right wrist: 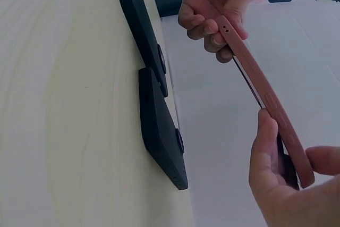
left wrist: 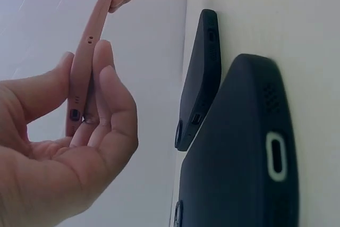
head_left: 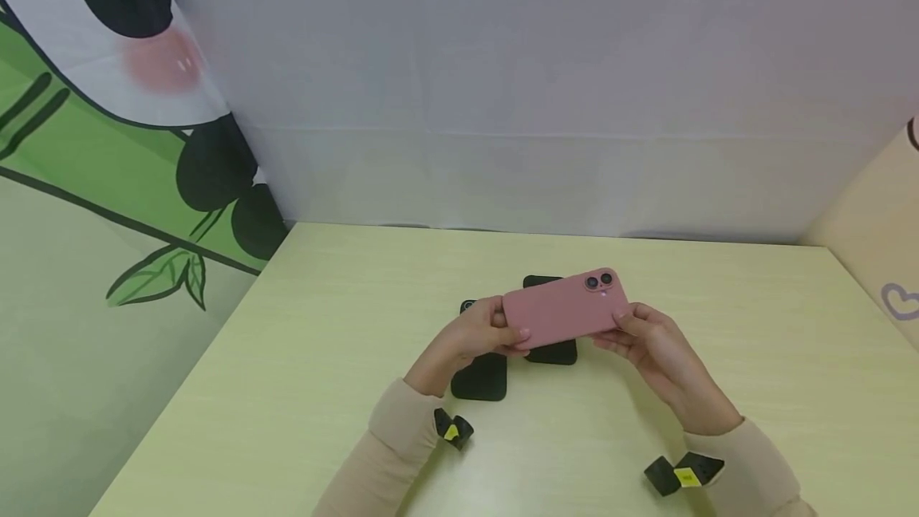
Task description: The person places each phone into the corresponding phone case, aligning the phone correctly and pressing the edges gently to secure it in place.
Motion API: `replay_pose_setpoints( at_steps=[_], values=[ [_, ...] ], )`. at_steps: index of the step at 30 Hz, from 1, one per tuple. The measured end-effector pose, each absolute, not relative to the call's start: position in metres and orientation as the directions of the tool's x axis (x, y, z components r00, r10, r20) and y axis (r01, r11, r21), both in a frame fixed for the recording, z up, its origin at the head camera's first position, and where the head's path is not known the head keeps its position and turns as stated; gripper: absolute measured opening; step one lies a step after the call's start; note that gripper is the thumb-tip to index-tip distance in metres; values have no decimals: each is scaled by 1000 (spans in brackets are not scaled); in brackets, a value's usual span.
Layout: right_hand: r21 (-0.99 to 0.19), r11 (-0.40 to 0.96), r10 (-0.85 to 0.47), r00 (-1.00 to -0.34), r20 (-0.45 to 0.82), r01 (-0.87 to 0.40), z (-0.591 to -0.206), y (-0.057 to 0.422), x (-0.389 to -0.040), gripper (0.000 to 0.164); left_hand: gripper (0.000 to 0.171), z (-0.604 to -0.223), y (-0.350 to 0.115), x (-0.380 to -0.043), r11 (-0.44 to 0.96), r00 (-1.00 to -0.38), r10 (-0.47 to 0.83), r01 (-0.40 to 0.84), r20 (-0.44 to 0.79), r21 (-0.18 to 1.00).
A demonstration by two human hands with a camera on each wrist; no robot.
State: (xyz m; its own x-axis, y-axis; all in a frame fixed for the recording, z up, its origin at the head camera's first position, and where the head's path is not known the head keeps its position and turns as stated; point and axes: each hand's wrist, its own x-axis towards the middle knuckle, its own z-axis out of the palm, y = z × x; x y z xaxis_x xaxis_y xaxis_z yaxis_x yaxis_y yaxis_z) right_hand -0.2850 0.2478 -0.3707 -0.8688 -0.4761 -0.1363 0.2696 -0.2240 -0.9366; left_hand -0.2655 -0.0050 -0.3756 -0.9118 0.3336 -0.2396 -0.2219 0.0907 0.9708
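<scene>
A phone in a pink case is held above the table, its back and two camera lenses facing up in the head view. My left hand pinches its left end, thumb on the back and fingers beneath. At the camera end, my right hand grips it the same way. Along the underside a dark edge shows in the right wrist view; I cannot tell whether the phone sits fully in the case. Below lie two black phones: a nearer one by my left hand and a farther one, partly hidden behind the pink case.
The pale yellow table runs back to a white cloth wall. On the left hangs a green cartoon-printed panel, and a cream panel stands at the right. Black wrist devices sit on both sleeves.
</scene>
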Motion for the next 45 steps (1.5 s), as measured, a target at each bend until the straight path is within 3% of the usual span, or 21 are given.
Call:
replay_pose_setpoints(
  at_steps=[2,5,10,16,26,36,45],
  values=[
    [-943,-195,-506,-851,-138,269,-371,248,-287,16,42,-374,-7,-265,102,-911,350,-196,-220,975],
    [-955,-123,-512,-842,-170,268,-372,248,-289,38,43,-371,-9,-265,113,-905,375,-169,-200,979],
    [-969,20,-440,-869,-228,244,-372,248,-290,66,43,-370,-10,-264,130,-893,397,-173,-211,976],
    [-976,92,-359,-907,-218,198,-374,254,-290,57,41,-371,-10,-265,144,-872,437,-177,-223,974],
    [-976,18,-307,-928,-212,217,-372,254,-286,26,41,-374,-8,-267,180,-867,442,-165,-230,970],
    [-961,-59,-344,-909,-234,269,-372,259,-286,28,41,-372,-7,-266,160,-846,467,-203,-255,966],
    [-950,-65,-341,-902,-265,304,-372,261,-289,21,25,-369,-8,-265,225,-877,390,-204,-280,953]
  ],
)
